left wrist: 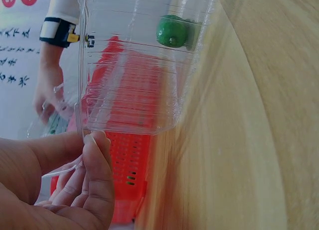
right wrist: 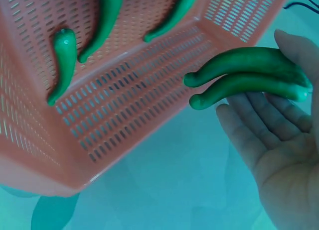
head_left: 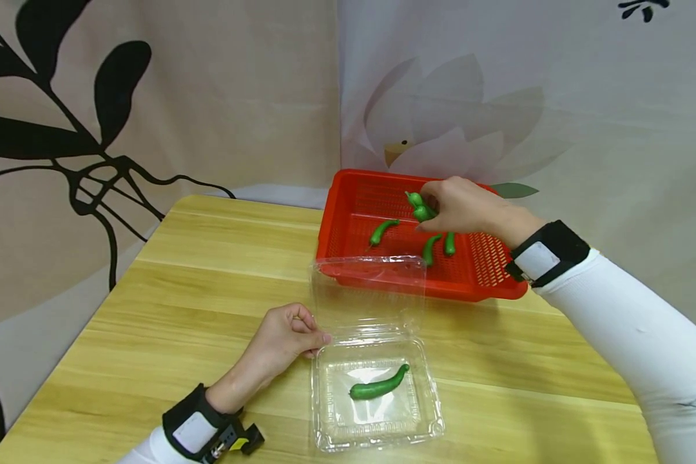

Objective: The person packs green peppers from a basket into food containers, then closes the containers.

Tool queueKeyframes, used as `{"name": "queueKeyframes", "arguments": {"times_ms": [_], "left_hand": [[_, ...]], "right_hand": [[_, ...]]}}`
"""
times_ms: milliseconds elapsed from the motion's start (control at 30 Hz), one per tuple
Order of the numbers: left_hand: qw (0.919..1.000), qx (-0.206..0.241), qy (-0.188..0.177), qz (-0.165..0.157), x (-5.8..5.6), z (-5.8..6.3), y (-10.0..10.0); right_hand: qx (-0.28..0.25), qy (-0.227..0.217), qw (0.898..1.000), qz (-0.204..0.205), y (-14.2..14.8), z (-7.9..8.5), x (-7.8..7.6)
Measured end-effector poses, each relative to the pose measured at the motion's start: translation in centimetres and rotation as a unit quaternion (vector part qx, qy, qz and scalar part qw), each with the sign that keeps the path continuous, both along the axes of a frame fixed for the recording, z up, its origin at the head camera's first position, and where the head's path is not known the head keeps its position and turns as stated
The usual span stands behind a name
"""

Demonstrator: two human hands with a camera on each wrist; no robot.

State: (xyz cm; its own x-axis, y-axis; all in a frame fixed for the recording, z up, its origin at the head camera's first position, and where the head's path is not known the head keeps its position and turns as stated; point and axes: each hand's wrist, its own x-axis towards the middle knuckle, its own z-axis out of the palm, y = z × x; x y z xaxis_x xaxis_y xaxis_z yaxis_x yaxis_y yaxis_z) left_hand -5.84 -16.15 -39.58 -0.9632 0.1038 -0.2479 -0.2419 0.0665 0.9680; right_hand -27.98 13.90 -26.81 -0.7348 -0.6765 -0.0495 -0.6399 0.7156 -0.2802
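My right hand is above the red basket, gripping green chili peppers. Two held peppers show side by side between thumb and fingers in the right wrist view. Three more peppers lie in the basket, one of them a curved pepper on the left. With thumb and fingers, my left hand pinches the left edge of a clear plastic box near its hinge. The box's lid stands raised towards the basket. Inside the box lies a single green pepper.
The wooden table carries the box and, at its back, the basket. The lid overlaps the basket's front wall in the head view. Behind hangs a printed cloth with plant and flower patterns.
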Motion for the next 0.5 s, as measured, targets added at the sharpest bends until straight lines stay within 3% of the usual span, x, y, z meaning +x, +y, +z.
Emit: {"name": "queueKeyframes", "arguments": {"times_ms": [500], "left_hand": [[1.0000,0.001,0.001,0.002,0.0,0.0,0.0]], "right_hand": [[-0.036,0.041,0.998,0.016,0.9,2.7,4.1]]}}
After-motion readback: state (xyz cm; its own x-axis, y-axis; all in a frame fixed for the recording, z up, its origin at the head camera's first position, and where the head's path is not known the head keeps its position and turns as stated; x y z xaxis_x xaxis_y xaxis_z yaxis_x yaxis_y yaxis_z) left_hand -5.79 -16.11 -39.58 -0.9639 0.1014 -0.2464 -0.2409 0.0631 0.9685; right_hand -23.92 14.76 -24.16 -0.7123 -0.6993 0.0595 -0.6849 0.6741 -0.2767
